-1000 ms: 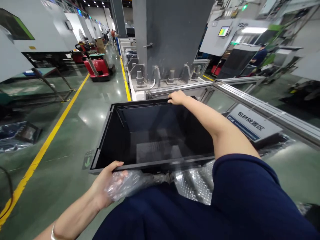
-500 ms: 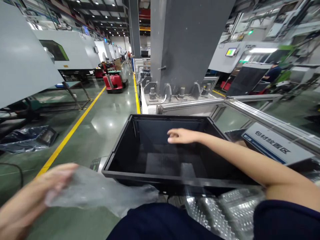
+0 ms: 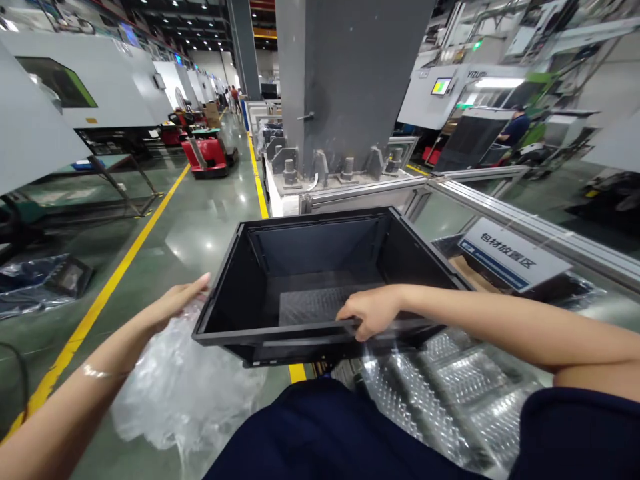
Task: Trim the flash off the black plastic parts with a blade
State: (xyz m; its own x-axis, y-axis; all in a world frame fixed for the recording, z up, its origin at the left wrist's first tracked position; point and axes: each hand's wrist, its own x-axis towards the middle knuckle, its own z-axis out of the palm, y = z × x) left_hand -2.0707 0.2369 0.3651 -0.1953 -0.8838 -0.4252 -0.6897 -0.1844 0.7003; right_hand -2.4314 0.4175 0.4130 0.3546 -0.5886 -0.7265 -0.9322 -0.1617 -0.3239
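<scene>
A black plastic crate (image 3: 320, 331) stands tilted in front of me. On its floor lies a flat translucent piece (image 3: 310, 303), perhaps a plastic tray. My right hand (image 3: 373, 311) has its fingers curled over the crate's near rim. Beside the crate's left wall is my left hand (image 3: 187, 297), index finger stretched toward the rim. From that hand hangs a crumpled clear plastic bag (image 3: 187, 387); the fingers gripping it are partly hidden.
Clear ribbed plastic trays (image 3: 450, 380) lie below the crate at right. A white sign (image 3: 515, 253) hangs on an aluminium frame (image 3: 500, 200). A grey column (image 3: 350, 87) rises behind the crate. Down the left aisle stands a red cart (image 3: 207, 157); a person (image 3: 515, 127) is at the right.
My right hand has come from over the crate's inside to its near rim. My left hand has moved right and up to the crate's left side, the bag now hanging below it.
</scene>
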